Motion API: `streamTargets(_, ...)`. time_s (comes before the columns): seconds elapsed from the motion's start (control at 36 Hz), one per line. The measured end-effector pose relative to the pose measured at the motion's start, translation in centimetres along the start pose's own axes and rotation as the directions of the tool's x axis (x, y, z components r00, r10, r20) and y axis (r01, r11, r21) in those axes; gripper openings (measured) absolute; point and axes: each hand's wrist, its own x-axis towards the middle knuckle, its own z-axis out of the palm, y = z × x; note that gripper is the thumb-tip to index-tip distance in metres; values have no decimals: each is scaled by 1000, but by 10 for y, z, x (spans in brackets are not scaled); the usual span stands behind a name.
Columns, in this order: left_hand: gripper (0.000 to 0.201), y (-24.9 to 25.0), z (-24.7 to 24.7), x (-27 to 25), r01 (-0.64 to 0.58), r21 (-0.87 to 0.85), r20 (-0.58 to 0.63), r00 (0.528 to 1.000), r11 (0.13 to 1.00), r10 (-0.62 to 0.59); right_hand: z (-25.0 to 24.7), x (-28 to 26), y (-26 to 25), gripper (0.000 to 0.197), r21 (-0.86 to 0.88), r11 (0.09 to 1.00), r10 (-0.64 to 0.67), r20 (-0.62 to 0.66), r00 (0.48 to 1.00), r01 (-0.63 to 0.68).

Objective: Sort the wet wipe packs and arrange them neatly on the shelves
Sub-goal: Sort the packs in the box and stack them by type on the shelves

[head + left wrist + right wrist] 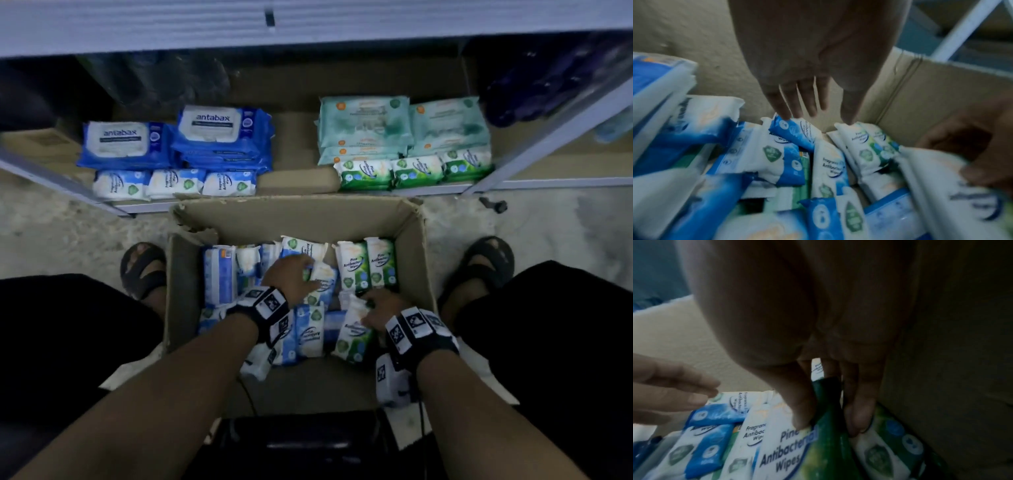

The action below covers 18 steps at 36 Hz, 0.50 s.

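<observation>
An open cardboard box (298, 216) on the floor holds several small blue-and-white and green-and-white wipe packs. My left hand (301, 270) (818, 116) reaches into it with straight fingers; its fingertips touch a blue pack (795, 129) and its thumb touches a green one (863, 138). My right hand (368, 308) (828, 425) pinches a green pine wipes pack (352, 335) (818, 451) between thumb and fingers at the box's right side. On the bottom shelf (513, 183) lie blue antabax packs (219, 137), teal packs (366, 123), a front row of small blue packs (174, 183) and a row of small green packs (414, 171).
My sandalled feet (142, 267) (489, 260) flank the box. A brown cardboard piece (298, 181) lies between the two shelf groups. A slanting shelf post (548, 137) stands at the right, and a small dark object (493, 205) lies on the floor near it.
</observation>
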Motion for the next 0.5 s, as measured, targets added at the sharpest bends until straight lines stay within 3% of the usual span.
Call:
streamTargets(0.08, 66, 0, 3, 25, -20, 205, -126, 991, 979, 46, 1, 10, 14, 51, -23, 999, 25, -29, 999, -26)
streamTargets(0.19, 79, 4, 13, 48, -60, 418, -74, 992, 907, 100, 5, 23, 19, 50, -19, 1000, 22, -24, 999, -23)
streamTargets(0.33, 102, 5, 34, 62, 18, 549, -62, 998, 836, 19, 6, 33, 19, 46, 7, 999, 40, -22, 999, -39)
streamTargets(0.42, 118, 7, 44, 66, 118, 537, -85, 993, 835, -85, 4, 36, 21, 50, 38, 998, 42, 0, 999, -42)
streamTargets(0.5, 116, 4, 47, 69, 166, 556, -65, 985, 815, -157, 3, 36, 21, 48, 60, 997, 44, -2, 999, -44)
